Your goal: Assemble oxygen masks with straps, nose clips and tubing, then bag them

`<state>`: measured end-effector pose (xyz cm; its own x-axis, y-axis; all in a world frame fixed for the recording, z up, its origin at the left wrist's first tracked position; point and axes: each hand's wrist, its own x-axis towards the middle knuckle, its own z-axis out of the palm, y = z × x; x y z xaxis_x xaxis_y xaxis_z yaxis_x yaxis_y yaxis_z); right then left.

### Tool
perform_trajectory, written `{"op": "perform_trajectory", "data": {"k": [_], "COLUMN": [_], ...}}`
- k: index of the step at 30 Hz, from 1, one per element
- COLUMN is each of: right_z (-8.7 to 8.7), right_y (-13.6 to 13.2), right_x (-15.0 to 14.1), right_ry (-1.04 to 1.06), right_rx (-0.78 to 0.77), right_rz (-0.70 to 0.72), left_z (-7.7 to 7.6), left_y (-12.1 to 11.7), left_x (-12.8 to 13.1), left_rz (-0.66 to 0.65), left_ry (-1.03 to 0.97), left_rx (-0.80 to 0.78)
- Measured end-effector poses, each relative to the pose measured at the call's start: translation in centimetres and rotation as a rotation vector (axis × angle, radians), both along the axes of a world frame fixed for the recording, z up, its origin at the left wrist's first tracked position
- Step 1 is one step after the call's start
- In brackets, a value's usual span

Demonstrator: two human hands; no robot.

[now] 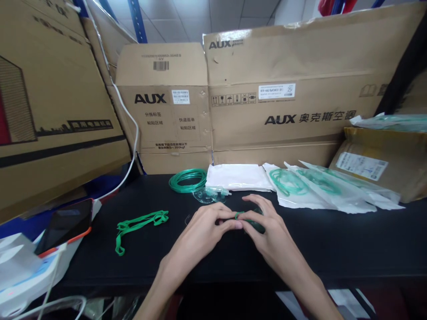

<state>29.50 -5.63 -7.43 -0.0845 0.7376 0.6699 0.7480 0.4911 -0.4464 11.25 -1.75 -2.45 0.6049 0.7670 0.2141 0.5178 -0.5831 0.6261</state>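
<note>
Cartons (283, 106) stand behind a black table (336, 242), as seen in the head view. Centrally, the left hand (211, 222) and right hand (265, 220) meet above the near part of the table, a thin green cord (238, 215) lying between their fingertips. The step in hand is judged to be fine fingertip work on the cord, perhaps threading or tying; the next move would call for one steady pinch while the other hand guides the cord. Both grips are nearly closed: thumb and index of each hand appear pinched on the cord, though overlapping fingers obscure the exact contact, and the right hand's remaining fingers are raised and spread. A dark green piece (258, 226) shows beneath the right hand, its form mostly hidden. Behind the hands lie a tubing coil (187, 189), a clear piece (211, 195), a white packet (238, 177) and pouches (318, 186); loose green straps (156, 217) lie to the left.
</note>
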Motion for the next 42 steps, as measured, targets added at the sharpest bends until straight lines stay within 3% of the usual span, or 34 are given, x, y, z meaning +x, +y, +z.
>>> {"op": "perform_trajectory", "data": {"k": [5, 11, 15, 20, 29, 36, 39, 42], "right_z": [-0.1, -1.5, -2.0, -2.0, 0.4, -0.6, 0.1, 1.0], "right_y": [-0.2, -0.9, -1.2, -0.4, -0.4, 0.5, 0.9, 0.5], "right_x": [0.6, 3.6, 4.0, 3.7, 3.5, 3.6, 3.6, 3.0], "right_ry": [0.027, -0.204, -0.312, -0.303, -0.106, 0.012, 0.238, 0.576], "right_rx": [-0.014, -0.048, -0.082, -0.129, -0.327, -0.289, -0.256, -0.299], "right_rz": [-0.024, -0.004, -0.038, -0.012, 0.014, -0.054, -0.104, -0.056], "left_z": [-0.4, -0.4, -0.6, -0.8, -1.4, -1.0, -0.6, -0.4], "left_y": [0.3, 0.7, 0.9, 1.1, 1.1, 0.7, 0.7, 0.6], "left_x": [0.8, 0.7, 0.7, 0.8, 0.6, 1.2, 1.0, 0.8], "left_rz": [0.099, 0.235, 0.202, 0.162, 0.214, 0.177, 0.159, 0.13], "left_ry": [-0.156, -0.22, -0.297, -0.343, -0.278, -0.253, -0.27, -0.299], "left_rx": [-0.036, -0.184, -0.185, -0.213, -0.072, -0.058, -0.062, -0.068]}}
